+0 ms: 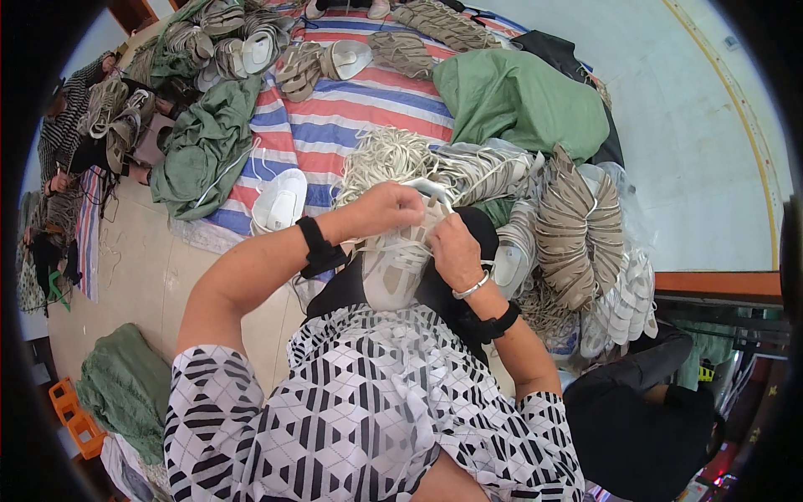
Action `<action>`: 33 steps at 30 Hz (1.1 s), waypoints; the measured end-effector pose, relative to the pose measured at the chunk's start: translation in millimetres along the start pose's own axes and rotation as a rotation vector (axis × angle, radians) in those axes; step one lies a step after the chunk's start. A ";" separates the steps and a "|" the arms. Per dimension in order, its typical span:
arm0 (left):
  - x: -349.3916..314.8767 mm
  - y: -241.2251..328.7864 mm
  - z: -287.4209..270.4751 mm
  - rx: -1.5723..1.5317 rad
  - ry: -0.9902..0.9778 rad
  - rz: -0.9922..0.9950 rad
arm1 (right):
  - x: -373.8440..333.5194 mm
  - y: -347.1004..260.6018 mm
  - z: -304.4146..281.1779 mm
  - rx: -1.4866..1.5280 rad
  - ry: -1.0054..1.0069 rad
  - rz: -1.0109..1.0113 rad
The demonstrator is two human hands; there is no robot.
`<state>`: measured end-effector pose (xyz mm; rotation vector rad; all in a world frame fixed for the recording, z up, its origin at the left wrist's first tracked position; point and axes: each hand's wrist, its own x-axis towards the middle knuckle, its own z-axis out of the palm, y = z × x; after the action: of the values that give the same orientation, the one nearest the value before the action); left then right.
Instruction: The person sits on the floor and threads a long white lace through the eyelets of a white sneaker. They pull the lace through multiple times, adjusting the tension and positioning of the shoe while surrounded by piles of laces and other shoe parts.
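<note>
A pale white-and-beige shoe upper (391, 280) rests over my lap, its toe toward me and its opening away. Thin white shoelace strands cross its front and trail off at its left side. My left hand (389, 207) is closed above the far left part of the upper, its fingertips pinched on what looks like a shoelace. At the right edge of the eyelet rows, my right hand (457, 251) is closed, thumb and forefinger pinching the upper there. The exact grip of both hands is partly hidden by the fingers.
Just beyond my hands lies a heap of cream shoelaces (385, 163). Bundled beige shoe uppers (577, 230) stand at the right. A white shoe upper (280, 201) lies on the striped sheet (360, 105). Green sacks (523, 100) lie around. A person in black (644, 435) is close at right.
</note>
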<state>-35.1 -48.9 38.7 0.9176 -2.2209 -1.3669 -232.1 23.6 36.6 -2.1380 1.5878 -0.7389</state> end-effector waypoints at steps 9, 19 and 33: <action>8.3 5.7 -3.7 0.504 0.051 0.111 | 6.3 40.6 -38.6 1.249 0.199 0.574; 23.3 35.0 -2.0 1.006 -0.288 0.033 | -24.3 55.5 -15.6 1.229 0.076 0.643; -1.7 25.3 17.7 0.708 0.026 0.003 | -26.2 55.2 -12.3 1.257 0.122 0.645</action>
<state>-53.1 -28.3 53.1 1.1279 -2.7217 -0.5330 -287.4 32.7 9.4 -0.6570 1.1747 -1.1735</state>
